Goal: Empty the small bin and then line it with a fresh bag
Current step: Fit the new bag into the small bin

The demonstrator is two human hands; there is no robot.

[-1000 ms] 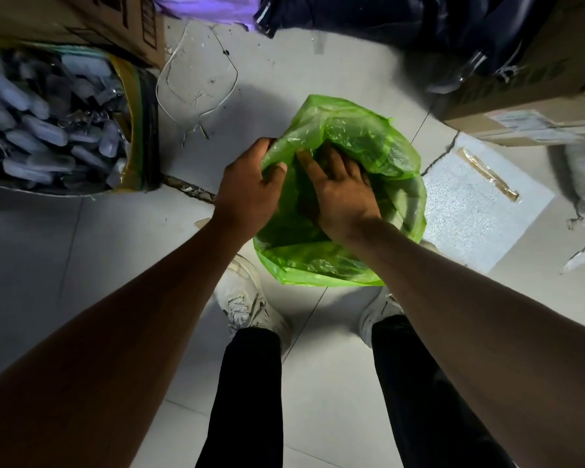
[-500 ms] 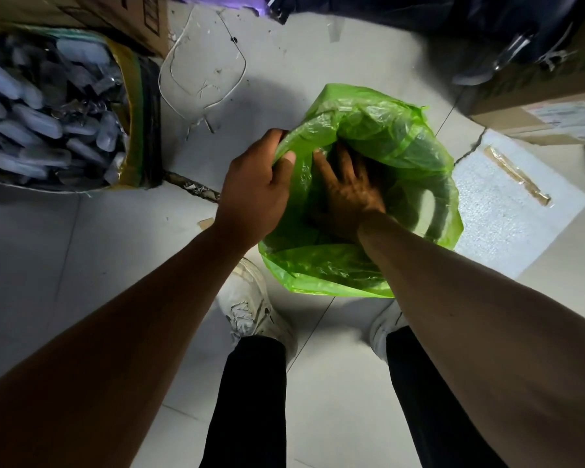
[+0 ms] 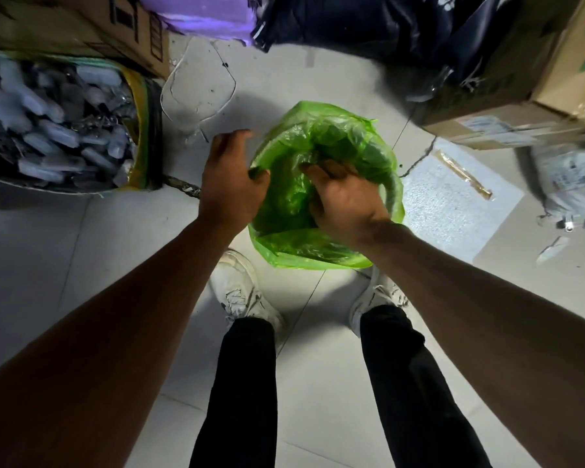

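Note:
A bright green plastic bag [image 3: 338,136] covers the small bin on the tiled floor in front of my feet; the bin itself is almost wholly hidden under the plastic. My left hand [image 3: 232,177] pinches the bag's edge at the bin's left rim. My right hand [image 3: 343,201] is pushed down into the bag's mouth, fingers curled into the crumpled plastic. The bag's lower hem hangs over the near side of the bin.
A sack full of pale plastic pieces [image 3: 61,130] stands at the left. Cardboard boxes [image 3: 520,99] sit at the right, another box [image 3: 81,25] at top left, dark bags [image 3: 368,28] behind. A white foam sheet [image 3: 453,211] lies right of the bin. A wire loop [image 3: 196,86] lies on the floor.
My right hand has drawn back toward me and bunched the plastic inside the bin. My left hand has shifted its pinch lower on the left rim. The bag sits lower and flatter.

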